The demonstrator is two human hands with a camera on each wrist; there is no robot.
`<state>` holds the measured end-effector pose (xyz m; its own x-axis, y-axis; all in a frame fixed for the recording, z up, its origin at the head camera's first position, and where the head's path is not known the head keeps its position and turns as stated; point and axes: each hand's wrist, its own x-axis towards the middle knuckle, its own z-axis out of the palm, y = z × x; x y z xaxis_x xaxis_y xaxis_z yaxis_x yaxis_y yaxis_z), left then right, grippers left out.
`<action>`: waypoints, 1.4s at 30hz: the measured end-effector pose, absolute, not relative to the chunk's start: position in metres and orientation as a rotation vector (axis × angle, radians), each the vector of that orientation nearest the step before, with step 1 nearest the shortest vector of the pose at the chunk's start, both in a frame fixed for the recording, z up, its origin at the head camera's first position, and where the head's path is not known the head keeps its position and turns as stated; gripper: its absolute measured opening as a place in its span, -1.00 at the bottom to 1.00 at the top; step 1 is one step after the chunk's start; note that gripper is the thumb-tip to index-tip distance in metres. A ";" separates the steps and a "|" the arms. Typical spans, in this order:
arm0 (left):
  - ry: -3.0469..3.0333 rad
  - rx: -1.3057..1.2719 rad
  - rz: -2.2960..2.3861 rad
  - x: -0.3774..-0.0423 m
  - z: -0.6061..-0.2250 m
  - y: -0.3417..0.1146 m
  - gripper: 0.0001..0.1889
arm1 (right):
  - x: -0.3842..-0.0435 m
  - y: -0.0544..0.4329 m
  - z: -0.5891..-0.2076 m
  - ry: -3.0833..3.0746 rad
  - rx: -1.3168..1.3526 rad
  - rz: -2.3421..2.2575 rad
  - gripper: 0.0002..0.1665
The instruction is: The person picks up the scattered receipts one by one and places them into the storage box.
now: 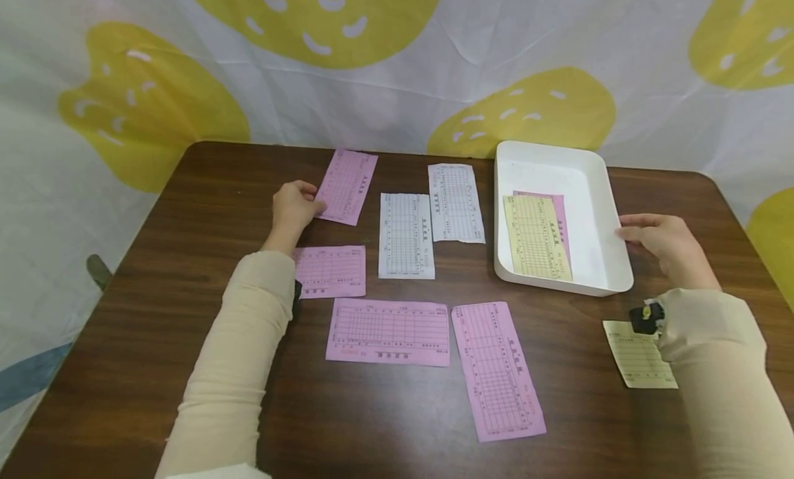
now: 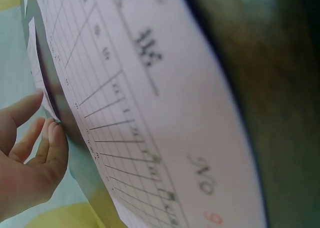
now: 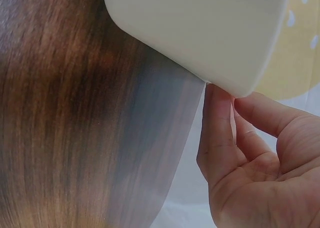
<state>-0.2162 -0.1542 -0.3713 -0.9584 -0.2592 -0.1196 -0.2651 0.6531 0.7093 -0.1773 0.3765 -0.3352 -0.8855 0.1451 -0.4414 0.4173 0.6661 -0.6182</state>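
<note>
At the back left of the table, my left hand (image 1: 293,207) pinches the left edge of a pink form slip (image 1: 347,187). The left wrist view has the thumb and fingers (image 2: 52,133) meeting at that slip's edge, with a nearer slip filling much of the picture. My right hand (image 1: 670,245) grips the right rim of a white tray (image 1: 595,210), thumb and fingertips right at its edge in the right wrist view. Inside the tray, a yellow slip (image 1: 536,238) lies partly over a pink one (image 1: 563,224).
Two white slips (image 1: 406,236) (image 1: 456,203) lie between the left hand and the tray. Nearer are more pink slips (image 1: 331,271) (image 1: 389,333) (image 1: 499,372), one partly behind the left sleeve. A yellow slip (image 1: 639,358) sits partly under the right forearm's view. A patterned cloth hangs behind the table.
</note>
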 end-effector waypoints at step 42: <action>2.650 -0.377 1.220 -0.219 -0.362 -0.153 -0.49 | -0.177 0.377 -0.333 2.479 0.464 -1.105 -0.18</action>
